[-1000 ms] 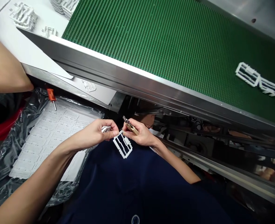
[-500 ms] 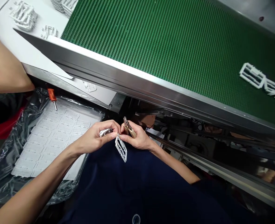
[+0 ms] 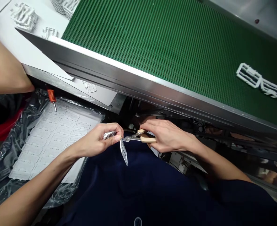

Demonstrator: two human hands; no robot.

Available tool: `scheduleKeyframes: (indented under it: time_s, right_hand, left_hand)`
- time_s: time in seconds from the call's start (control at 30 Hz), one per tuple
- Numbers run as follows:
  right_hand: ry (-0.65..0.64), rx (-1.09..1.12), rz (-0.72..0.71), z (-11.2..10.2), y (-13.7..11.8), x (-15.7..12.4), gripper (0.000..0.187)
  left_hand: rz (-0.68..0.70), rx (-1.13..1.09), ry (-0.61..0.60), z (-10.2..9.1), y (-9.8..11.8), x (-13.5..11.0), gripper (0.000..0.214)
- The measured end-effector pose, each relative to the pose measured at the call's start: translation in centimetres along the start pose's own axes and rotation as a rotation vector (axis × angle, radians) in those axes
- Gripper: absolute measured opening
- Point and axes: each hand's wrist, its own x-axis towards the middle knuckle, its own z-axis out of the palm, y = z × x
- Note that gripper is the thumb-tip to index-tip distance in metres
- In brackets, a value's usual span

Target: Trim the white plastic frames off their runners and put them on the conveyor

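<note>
Right hand [image 3: 168,135] has swung out wide, gripping tan-handled steel pliers [image 3: 138,138] whose tips touch the thin white plastic frame [image 3: 123,153] pinched by the left hand [image 3: 97,141].

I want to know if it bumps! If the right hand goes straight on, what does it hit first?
Probably the white plastic frame. The right hand holds the pliers, and their metal tips point at the frame's top, where the left hand pinches it.

The person at the line wears a dark navy short-sleeved top [image 3: 138,191] with a small round badge [image 3: 137,222] on its front; below the sleeve [image 3: 234,194], the forearms [image 3: 34,185], left hand [image 3: 98,141] and right hand [image 3: 168,135] are bare.
</note>
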Motion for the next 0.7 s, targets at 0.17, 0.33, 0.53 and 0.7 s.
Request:
scheduleKeyframes:
  time_s: [0.17, 0.33, 0.53, 0.7]
  right_hand:
    - [-0.064, -0.147, -0.028, -1.1, -0.7, 0.7, 0.026]
    - [-0.121, -0.235, -0.048, -2.4, -1.0, 1.0, 0.018]
    - [-0.277, -0.297, -0.075, -4.8, -2.2, 1.9, 0.013]
    - [-0.29, -0.282, -0.075, -4.7, -1.9, 2.6, 0.007]
  left_hand:
    - [0.016, 0.007, -0.021, 0.0, 0.3, 0.2, 0.017]
    - [-0.005, 0.014, -0.037, 0.1, 0.5, 0.3, 0.017]
    - [-0.037, 0.036, -0.122, 0.1, 1.0, 0.7, 0.018]
    - [-0.054, -0.017, -0.092, 0.3, 0.5, 0.7, 0.019]
